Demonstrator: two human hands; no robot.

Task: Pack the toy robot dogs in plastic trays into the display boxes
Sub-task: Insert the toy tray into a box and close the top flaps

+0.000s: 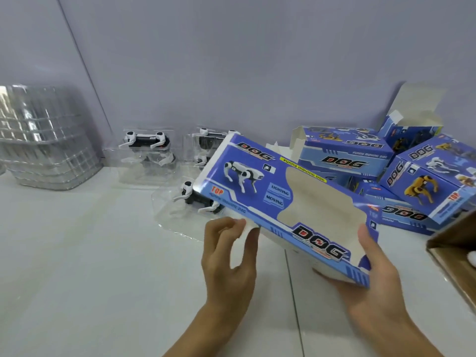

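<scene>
- Blue display box [283, 202], flattened and tilted, is up off the counter [90, 253] between my hands; I judge I'm opening it out.
- Right hand [371, 276] cups its near end, thumb over the edge; left fingers [226, 228] curl loosely at its lower edge, seemingly pinching a flap.
- Next: square it up, then slide in the trayed dog [198, 199] lying just behind the box.

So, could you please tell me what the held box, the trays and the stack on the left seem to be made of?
The box, held in both hands, looks like thin printed cardboard: glossy blue outside, plain pale inside, with a cut-out window. The trays around the toy dogs look like clear thin moulded plastic, see-through with shiny edges. The stack seems the same clear plastic, nested, glinting with reflections.
</scene>
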